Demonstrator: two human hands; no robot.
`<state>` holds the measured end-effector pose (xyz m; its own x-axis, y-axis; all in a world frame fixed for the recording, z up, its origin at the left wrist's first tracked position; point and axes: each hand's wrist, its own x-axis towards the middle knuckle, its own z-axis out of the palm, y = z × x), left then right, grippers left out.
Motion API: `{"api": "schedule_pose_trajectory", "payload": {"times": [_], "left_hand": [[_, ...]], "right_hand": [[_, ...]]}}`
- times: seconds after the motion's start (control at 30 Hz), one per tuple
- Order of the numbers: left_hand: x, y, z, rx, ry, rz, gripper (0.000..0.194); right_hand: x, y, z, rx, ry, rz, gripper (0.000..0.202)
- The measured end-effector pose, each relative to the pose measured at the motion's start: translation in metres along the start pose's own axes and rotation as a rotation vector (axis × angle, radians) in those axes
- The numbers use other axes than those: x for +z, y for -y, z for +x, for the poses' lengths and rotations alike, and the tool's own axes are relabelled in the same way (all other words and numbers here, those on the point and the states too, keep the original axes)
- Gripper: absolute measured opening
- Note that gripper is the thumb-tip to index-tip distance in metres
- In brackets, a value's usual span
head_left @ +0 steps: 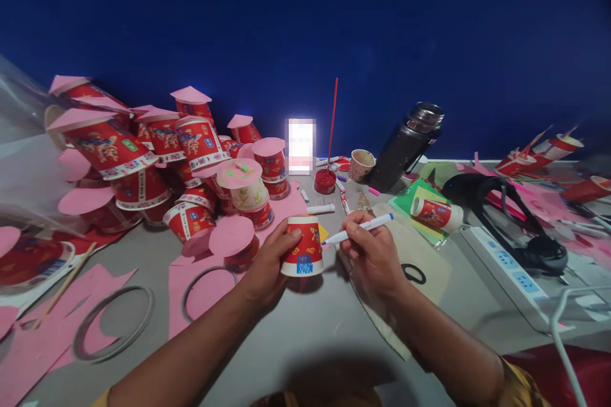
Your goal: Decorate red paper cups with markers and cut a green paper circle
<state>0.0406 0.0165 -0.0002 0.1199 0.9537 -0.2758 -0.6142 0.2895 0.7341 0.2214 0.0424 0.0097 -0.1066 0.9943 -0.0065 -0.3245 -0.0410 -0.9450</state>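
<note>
In front of me my left hand [272, 261] is wrapped round the left side of a red paper cup [301, 241], thumb lying across its front. The cup is upside down, wide rim at the bottom, with a blue coloured patch [304, 264] near that rim. Between the fingers of my right hand [375, 251] is a white marker pen [363, 229] with a blue tip. The tip points at the cup's right side; whether it touches, I cannot tell. A bit of yellow paper [323, 232] shows behind the cup.
Stacked red cups with pink paper tops [191, 140] crowd the left. Pink paper scraps [90, 305] and a grey ring [112, 324] lie nearer. A black thermos [408, 146], a dish of red paste [325, 182] and a phone-like bright screen [301, 146] stand behind. A power strip [506, 273] lies right.
</note>
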Motion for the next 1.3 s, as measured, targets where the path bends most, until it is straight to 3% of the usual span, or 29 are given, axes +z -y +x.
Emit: {"api": "schedule_pose_trajectory", "payload": {"times": [0.1, 0.27, 0.37, 0.7, 0.87, 0.97, 1.3], "left_hand": [[-0.002, 0.003, 0.001, 0.039, -0.019, 0.026, 0.043], [-0.005, 0.007, -0.002, 0.069, -0.011, 0.056, 0.048], [-0.008, 0.005, -0.003, 0.061, -0.025, 0.054, 0.047], [-0.016, 0.013, 0.000, 0.091, -0.061, 0.102, 0.051], [-0.020, 0.016, 0.000, 0.088, -0.036, 0.129, 0.052], [-0.022, 0.016, -0.001, 0.093, -0.031, 0.142, 0.053], [-0.026, 0.020, -0.001, 0.115, 0.008, 0.185, 0.049]], "right_hand": [[0.004, -0.002, -0.016, -0.100, 0.011, -0.197, 0.026], [0.008, -0.002, -0.031, -0.562, 0.060, -0.565, 0.006], [0.007, 0.000, -0.030, -0.727, 0.141, -0.694, 0.005], [0.004, 0.007, -0.027, -0.828, 0.271, -0.849, 0.006], [0.004, 0.008, -0.024, -0.724, 0.378, -0.930, 0.037], [0.005, 0.009, -0.021, -0.767, 0.414, -0.976, 0.047], [0.010, 0.007, -0.025, -0.872, 0.356, -1.112, 0.061]]}}
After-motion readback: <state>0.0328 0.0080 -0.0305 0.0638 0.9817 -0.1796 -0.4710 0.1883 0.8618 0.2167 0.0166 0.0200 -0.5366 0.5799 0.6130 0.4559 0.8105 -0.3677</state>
